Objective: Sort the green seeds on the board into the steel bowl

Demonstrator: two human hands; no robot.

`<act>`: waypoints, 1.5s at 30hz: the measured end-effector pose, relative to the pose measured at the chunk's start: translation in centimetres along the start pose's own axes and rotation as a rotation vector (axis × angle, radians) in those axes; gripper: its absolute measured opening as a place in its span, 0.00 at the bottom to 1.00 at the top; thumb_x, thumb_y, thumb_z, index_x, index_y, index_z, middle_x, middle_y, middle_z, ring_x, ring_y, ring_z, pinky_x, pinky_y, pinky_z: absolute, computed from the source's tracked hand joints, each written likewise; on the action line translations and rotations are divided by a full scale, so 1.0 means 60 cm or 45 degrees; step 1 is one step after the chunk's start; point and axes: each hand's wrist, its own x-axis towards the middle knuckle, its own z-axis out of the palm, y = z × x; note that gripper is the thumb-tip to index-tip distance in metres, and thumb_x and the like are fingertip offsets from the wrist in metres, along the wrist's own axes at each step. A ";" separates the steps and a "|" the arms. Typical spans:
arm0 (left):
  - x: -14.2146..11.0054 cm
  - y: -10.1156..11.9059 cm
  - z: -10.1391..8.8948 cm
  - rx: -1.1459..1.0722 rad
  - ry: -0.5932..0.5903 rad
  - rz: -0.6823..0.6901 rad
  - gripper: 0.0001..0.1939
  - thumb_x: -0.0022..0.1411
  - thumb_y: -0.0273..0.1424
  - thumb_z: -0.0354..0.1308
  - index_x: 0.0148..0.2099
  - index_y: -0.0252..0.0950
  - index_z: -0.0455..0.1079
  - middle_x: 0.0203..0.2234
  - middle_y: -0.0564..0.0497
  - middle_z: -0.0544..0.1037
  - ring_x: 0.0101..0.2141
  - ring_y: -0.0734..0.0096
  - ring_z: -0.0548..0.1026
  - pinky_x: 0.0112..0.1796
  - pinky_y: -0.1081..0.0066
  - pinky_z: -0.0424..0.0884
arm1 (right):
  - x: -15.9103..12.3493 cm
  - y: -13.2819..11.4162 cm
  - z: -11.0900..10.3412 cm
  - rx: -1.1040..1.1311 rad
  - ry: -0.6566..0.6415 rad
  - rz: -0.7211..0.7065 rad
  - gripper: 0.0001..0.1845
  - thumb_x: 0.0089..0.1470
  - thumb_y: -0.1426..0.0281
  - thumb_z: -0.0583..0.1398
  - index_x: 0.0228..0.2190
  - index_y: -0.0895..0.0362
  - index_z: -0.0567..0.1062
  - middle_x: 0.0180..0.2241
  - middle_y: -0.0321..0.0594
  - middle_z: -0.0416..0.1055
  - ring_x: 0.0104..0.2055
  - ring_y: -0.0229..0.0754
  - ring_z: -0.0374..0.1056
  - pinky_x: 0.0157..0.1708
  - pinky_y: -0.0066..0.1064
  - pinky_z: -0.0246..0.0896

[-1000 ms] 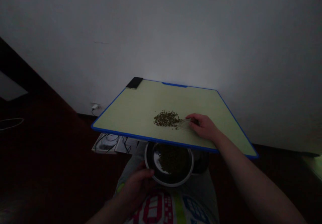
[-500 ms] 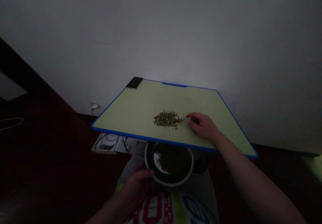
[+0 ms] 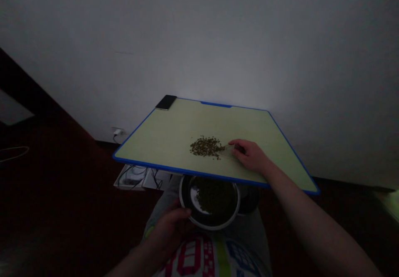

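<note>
A loose pile of small brown grains or seeds is spread on the pale table top. At its right edge my right hand rests low over the table, fingers curled round a small see-through thing whose shape is hard to make out. It touches the grains. My left hand grips the left rim of a round metal bowl on my lap, thumb over the edge. Many dark greenish grains lie in the bowl, and the table edge hides its far rim.
A dark phone or tablet lies at the table's far left corner. A blue edge runs round the table top. Below left are a white box with cables and a plugged socket. Behind the bowl sits another dark round container.
My right hand shifts slightly right and then back left at the edge of the pile. The see-through thing moves with it. The left hand and bowl stay in place.
</note>
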 end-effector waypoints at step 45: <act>-0.006 0.003 0.010 0.004 0.028 -0.014 0.19 0.50 0.20 0.63 0.45 0.37 0.81 0.37 0.45 0.88 0.43 0.47 0.84 0.52 0.52 0.76 | 0.013 0.004 0.007 0.014 -0.045 -0.092 0.19 0.58 0.70 0.58 0.48 0.54 0.82 0.40 0.45 0.81 0.38 0.45 0.74 0.43 0.37 0.67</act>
